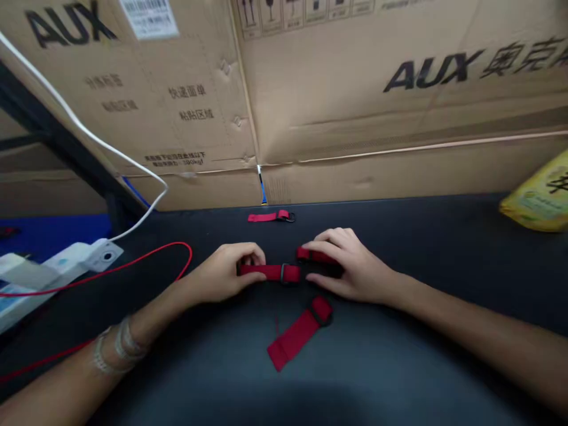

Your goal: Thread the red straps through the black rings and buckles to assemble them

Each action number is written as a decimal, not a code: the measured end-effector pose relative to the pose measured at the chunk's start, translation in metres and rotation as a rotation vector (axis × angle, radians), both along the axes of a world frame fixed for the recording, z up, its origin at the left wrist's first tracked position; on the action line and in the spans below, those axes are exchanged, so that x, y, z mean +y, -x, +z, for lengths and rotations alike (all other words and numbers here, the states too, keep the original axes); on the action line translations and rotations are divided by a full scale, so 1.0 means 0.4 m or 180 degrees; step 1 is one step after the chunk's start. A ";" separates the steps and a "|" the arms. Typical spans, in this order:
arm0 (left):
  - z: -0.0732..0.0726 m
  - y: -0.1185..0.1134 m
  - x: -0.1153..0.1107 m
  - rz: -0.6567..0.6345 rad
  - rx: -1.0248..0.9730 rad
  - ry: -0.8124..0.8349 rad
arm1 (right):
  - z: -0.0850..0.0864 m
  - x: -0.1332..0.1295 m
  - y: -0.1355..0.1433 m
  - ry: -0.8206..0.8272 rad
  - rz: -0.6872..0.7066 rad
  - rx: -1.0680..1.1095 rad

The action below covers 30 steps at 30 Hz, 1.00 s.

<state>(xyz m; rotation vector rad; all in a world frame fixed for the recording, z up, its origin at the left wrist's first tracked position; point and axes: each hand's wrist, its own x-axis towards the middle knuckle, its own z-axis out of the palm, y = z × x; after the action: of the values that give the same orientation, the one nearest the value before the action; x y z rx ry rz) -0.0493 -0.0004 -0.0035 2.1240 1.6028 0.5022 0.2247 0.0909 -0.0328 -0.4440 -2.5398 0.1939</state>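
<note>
My left hand (228,272) is closed on a red strap (270,273), pinched between thumb and fingers. A dark rectangular buckle (283,273) sits near the strap's right end, just left of the other hand. My right hand (350,266) has its thumb apart from its fingers, and the fingertips touch a second red strap (316,257). Part of that strap is hidden under the hand. Nearer to me a third red strap (295,337) lies slanted on the dark table, with a black buckle at its upper right end.
Farther back lies another small red strap (266,217) with a buckle. Cardboard boxes (319,118) stand behind the dark tabletop (399,367). At left are a white power strip (66,266), a white cable (84,127) and a red cable (146,254). A yellow package (541,195) stands at right.
</note>
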 end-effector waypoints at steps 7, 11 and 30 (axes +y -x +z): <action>0.004 0.000 0.000 0.0053 0.0112 -0.0112 | -0.008 0.031 0.008 0.1376 -0.0692 0.1381; 0.001 0.002 0.002 0.0209 0.0135 -0.0060 | -0.031 0.085 0.011 0.2556 -0.1177 0.2037; -0.001 -0.012 -0.002 0.0269 0.0049 -0.0167 | 0.001 -0.008 0.003 0.0090 -0.0127 0.0114</action>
<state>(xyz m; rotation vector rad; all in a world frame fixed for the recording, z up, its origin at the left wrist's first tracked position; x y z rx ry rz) -0.0446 -0.0013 -0.0040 2.1093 1.7116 0.5622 0.2237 0.0878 -0.0322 -0.4974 -2.4937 0.2213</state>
